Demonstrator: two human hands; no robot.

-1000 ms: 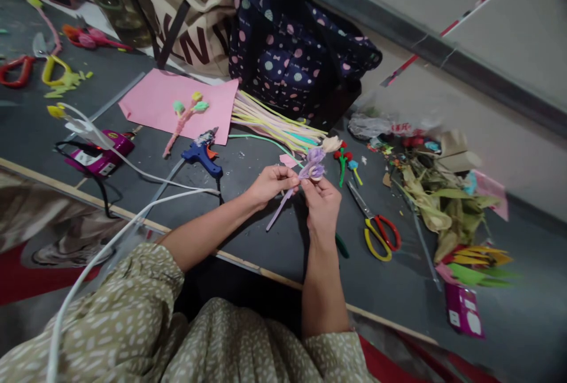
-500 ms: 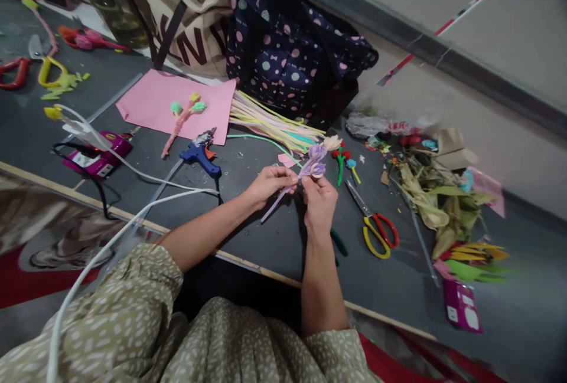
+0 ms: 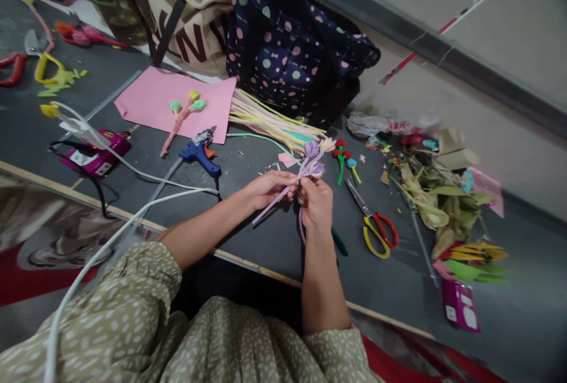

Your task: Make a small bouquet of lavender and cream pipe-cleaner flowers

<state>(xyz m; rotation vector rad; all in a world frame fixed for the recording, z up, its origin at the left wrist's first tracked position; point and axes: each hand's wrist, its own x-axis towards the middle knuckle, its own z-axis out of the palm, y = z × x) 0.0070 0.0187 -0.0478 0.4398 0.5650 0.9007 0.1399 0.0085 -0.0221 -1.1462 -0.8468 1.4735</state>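
The left hand [image 3: 271, 189] and right hand [image 3: 318, 201] pinch a purple pipe-cleaner flower [image 3: 312, 150] between them, its blossoms [image 3: 316, 168] just beyond both, its stem [image 3: 269, 209] slanting below the left.

The head-worn camera looks forward and down from near above the left hand [image 3: 271, 189], right hand [image 3: 318, 202] and grey tabletop [image 3: 376, 282].

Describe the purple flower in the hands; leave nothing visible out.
The purple flower is pale lilac, with two rounded, soft-looking heads close together at its upper end. Its thin, straight stem slants down to the left. The left hand and right hand pinch it below the heads, over the dark table. A lilac strand hangs below the right fingers; whether it joins is hidden.
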